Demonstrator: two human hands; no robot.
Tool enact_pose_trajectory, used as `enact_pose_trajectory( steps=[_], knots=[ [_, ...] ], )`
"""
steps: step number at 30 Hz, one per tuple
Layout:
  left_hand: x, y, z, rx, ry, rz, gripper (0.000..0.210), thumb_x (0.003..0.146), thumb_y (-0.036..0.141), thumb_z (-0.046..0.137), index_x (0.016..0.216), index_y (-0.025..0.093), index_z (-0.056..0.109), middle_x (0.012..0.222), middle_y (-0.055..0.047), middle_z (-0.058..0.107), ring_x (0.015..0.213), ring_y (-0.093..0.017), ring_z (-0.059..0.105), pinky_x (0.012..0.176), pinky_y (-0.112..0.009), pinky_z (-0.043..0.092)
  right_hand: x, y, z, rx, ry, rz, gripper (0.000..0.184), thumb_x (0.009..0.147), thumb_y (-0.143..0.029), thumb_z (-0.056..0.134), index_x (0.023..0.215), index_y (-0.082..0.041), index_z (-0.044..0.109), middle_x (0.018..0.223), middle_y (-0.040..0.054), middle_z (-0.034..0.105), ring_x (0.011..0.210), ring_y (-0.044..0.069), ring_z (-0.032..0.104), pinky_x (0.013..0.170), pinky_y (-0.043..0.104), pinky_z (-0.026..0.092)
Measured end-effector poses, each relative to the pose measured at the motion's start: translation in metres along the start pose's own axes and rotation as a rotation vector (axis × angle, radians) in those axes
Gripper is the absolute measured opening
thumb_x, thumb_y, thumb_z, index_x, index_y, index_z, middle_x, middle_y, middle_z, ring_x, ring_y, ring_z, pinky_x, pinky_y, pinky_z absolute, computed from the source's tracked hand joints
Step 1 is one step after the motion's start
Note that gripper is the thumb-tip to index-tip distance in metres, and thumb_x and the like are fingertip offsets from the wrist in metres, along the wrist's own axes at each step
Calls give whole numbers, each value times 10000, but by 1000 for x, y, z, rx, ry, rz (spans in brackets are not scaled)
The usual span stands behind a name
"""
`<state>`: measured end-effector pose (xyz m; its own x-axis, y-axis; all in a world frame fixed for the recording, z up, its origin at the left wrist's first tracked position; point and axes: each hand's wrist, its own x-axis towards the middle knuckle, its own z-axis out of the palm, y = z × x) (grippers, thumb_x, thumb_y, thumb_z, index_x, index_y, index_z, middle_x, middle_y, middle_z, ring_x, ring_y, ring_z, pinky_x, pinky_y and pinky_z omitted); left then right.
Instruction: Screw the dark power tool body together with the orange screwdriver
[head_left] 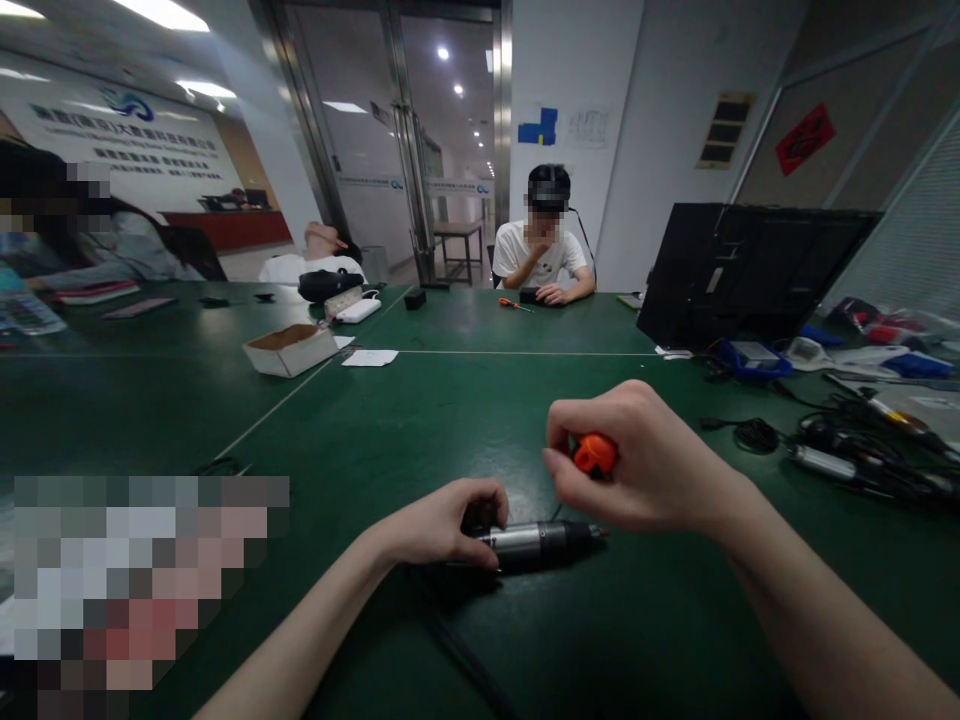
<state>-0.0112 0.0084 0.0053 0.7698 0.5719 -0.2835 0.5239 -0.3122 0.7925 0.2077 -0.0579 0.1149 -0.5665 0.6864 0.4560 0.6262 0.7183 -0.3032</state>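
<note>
My left hand (442, 525) is curled around the rear part of an electric screwdriver (525, 540). That tool has a silver body and a black nose, and lies on its side on the green table with its bit pointing right. A black cable runs from below my left hand toward the front edge of the view. Just above and right of the bit, my right hand (637, 460) is closed around the orange and black handle of a screwdriver (596, 455). A thin dark shaft shows below my right fingers; its tip is hard to make out.
A white box (291, 350) and paper (370, 358) lie on the table (450, 400) at left. A dark monitor (750, 275), coiled cables (757, 435) and tools crowd the right. Across sits a person (541, 245) near another orange screwdriver (514, 304). Other people are at left.
</note>
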Motion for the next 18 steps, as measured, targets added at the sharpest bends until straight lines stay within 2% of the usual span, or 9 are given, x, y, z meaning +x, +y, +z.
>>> enact_pose_trajectory(
  steps=[8,12,18],
  knots=[
    [0,-2,2,-49,32,-5,355,607,265,774,901,183,594,832,16,530,824,-197,493,700,-266,387,0,-5,5,127,-92,-66,122,797,-277,611,774,-180,541,627,-57,518,549,56,444,535,182,317],
    [0,-2,3,-140,8,11,326,612,224,765,874,184,576,822,27,535,810,-184,508,718,-270,396,2,-7,11,126,-99,-70,191,782,-280,640,898,-184,524,731,-43,563,603,64,475,555,183,335],
    [0,-1,1,-133,1,30,272,649,235,718,858,194,549,830,30,543,803,-181,514,722,-278,407,4,-9,18,123,-143,-110,136,824,-278,594,878,-185,511,792,-28,573,646,73,478,573,191,343]
  ],
)
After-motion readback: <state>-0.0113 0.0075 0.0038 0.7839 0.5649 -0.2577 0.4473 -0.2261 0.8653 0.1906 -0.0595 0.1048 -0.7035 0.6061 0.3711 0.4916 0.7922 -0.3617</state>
